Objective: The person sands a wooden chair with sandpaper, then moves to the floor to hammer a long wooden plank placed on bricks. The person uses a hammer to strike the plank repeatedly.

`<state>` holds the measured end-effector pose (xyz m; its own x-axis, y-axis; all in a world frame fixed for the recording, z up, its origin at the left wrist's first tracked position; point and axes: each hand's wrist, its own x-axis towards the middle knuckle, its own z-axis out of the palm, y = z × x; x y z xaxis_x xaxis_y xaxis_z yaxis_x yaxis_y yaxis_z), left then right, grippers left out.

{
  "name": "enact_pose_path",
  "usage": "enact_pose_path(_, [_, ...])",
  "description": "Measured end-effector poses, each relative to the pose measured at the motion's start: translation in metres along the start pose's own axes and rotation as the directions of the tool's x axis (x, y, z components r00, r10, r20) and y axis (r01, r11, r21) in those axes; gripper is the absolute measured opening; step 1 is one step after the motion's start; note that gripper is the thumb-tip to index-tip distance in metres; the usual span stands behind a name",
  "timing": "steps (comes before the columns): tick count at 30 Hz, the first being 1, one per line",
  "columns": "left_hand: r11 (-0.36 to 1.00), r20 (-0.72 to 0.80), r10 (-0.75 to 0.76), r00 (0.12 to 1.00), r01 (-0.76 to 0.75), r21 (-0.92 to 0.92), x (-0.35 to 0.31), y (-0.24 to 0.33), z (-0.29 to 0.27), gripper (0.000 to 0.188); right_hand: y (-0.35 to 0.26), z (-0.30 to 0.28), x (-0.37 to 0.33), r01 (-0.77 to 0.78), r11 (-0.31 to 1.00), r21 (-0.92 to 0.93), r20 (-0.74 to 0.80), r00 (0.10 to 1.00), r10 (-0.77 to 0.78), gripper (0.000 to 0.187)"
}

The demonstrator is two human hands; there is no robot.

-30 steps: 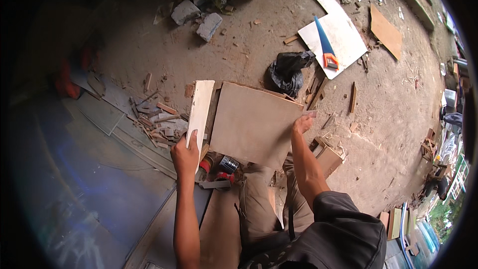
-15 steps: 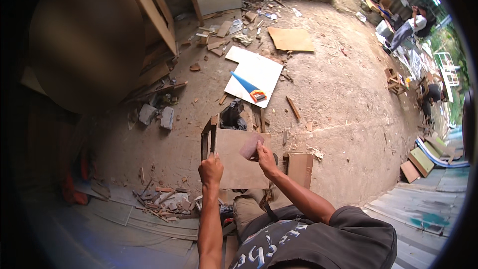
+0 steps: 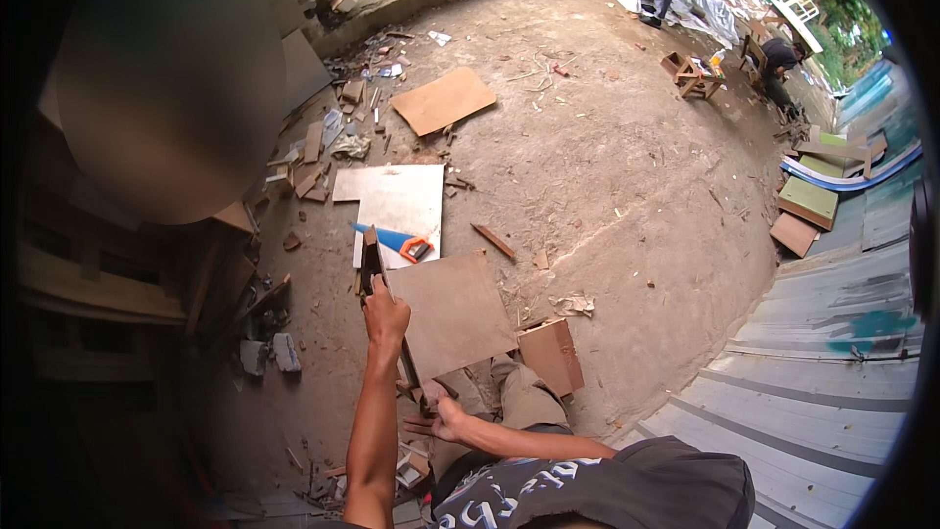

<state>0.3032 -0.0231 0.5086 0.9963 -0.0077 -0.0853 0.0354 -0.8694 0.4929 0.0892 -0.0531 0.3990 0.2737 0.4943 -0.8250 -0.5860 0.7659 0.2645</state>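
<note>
A wooden box with a flat plywood panel (image 3: 452, 309) on top rests at my lap, turned slightly. My left hand (image 3: 388, 313) is closed around the upper part of its narrow left side. Down at the near left corner, my right hand (image 3: 448, 418) presses a reddish-brown piece of sandpaper (image 3: 434, 391) against the edge, thumb on the sheet and other fingers stretched below. Most of the sandpaper is hidden by the hand and the box.
Beyond the box, a blue handsaw with an orange handle (image 3: 415, 250) lies on a white board (image 3: 411, 191). Near my right knee stands a brown wooden block (image 3: 550, 358). Wood scraps litter the left; corrugated metal sheets (image 3: 783, 372) lie right. Two people are farther off.
My right hand with the sandpaper has gone from the panel's top down to the near left corner. The box has turned and my left hand grips farther forward. The view has swung right.
</note>
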Motion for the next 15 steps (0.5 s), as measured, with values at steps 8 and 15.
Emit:
enact_pose_path(8, [0.991, -0.035, -0.008, 0.999, 0.004, -0.135, 0.115, 0.107, 0.084, 0.043, -0.21, 0.054, -0.003, 0.468, 0.827, 0.311, -0.232, 0.881, -0.411, 0.02])
enact_pose_path(15, [0.895, -0.19, -0.048, 0.981, -0.043, -0.444, 0.249, 0.193, 0.15, 0.041, -0.387, 0.122, -0.069, 0.736, 0.667, 0.12, -0.463, 0.635, -0.618, 0.05])
